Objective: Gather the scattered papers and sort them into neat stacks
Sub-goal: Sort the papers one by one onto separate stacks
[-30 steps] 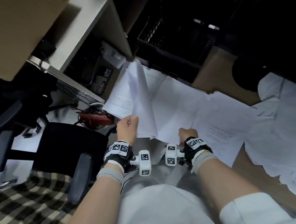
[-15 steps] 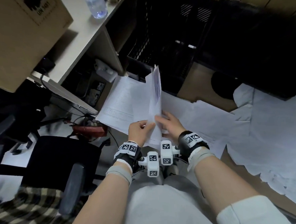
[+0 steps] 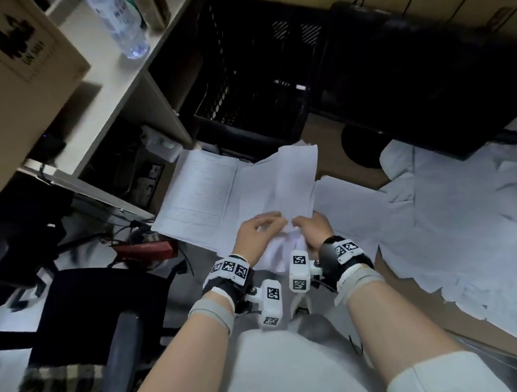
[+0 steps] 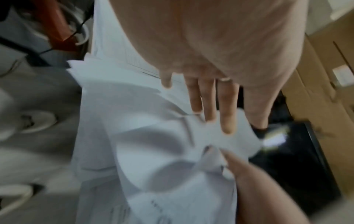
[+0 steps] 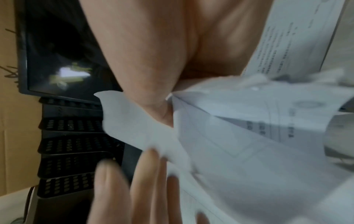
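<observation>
Head view: both hands meeting low at centre over a loose sheaf of papers, held up off the floor and leaning away. Left hand laid against the sheaf's near left side; left wrist view shows straight fingers spread flat on the sheet, not curled. Right hand pinching the sheaf's lower right edge, thumb pressed on the paper in the right wrist view; blur hides the remaining grip. Sheaf edges uneven, top corners splayed, bottom crumpled between the hands. Behind and left of it, a printed sheet flat on the floor, its far edge close to the black crate. To the right, scattered papers overlapping across the brown floor, ragged edges toward the near right. Left side hemmed by a desk with a water bottle and cardboard box, and a black chair close by the left forearm. Open floor only a narrow strip between crate and papers.
</observation>
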`<action>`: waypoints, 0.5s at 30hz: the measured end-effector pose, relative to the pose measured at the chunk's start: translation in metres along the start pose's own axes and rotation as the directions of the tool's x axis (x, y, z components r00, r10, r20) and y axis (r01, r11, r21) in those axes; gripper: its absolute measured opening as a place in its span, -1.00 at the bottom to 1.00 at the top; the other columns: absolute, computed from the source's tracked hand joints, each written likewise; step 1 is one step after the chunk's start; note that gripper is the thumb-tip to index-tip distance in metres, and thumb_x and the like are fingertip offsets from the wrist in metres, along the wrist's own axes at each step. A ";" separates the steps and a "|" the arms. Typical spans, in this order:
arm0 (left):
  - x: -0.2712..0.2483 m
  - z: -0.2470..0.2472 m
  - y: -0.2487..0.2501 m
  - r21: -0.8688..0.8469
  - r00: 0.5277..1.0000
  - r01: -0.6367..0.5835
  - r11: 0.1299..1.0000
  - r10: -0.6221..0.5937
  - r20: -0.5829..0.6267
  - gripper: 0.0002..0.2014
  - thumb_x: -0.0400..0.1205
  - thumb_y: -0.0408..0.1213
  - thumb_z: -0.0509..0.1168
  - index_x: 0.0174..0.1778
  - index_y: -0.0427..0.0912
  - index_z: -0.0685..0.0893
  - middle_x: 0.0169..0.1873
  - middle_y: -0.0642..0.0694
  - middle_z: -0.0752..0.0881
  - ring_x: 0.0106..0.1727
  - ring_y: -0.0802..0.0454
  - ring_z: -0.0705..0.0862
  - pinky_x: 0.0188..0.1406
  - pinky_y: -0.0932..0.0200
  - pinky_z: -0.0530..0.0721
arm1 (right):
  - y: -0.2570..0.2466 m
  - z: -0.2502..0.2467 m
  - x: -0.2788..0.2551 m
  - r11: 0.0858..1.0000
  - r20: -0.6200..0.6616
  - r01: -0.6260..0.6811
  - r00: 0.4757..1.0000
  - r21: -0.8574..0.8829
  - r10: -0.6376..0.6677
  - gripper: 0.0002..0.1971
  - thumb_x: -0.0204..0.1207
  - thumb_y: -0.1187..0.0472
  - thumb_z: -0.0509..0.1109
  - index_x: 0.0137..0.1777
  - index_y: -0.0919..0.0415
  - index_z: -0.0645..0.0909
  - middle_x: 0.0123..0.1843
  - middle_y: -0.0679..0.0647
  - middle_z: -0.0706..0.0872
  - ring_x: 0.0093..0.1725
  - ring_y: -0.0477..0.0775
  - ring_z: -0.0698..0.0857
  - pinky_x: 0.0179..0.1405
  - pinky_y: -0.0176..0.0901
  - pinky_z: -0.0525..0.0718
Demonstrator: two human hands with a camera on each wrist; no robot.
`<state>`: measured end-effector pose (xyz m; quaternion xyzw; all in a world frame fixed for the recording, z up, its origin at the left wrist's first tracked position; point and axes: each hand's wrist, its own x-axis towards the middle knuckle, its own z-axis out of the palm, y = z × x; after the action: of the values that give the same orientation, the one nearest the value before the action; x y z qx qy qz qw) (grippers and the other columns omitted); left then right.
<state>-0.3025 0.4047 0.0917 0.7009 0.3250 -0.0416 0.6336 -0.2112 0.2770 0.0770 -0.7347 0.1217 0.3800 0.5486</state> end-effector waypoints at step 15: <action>0.086 -0.109 -0.004 -0.214 0.942 0.335 0.918 -0.332 0.048 -0.38 0.45 -0.39 0.57 0.44 -0.27 0.53 0.17 -0.20 0.80 0.12 -0.15 0.81 0.24 -0.14 0.76 | -0.043 0.050 0.013 0.993 -0.249 -0.013 0.968 0.113 0.041 -0.79 0.57 0.38 0.34 0.18 0.32 0.64 0.04 0.23 0.75 0.01 0.22 0.73 0.08 0.00 0.67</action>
<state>-0.2754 0.5388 0.0693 0.5609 0.4387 -0.1165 0.6923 -0.1980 0.3412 0.0926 -0.7436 0.2210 0.2843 0.5634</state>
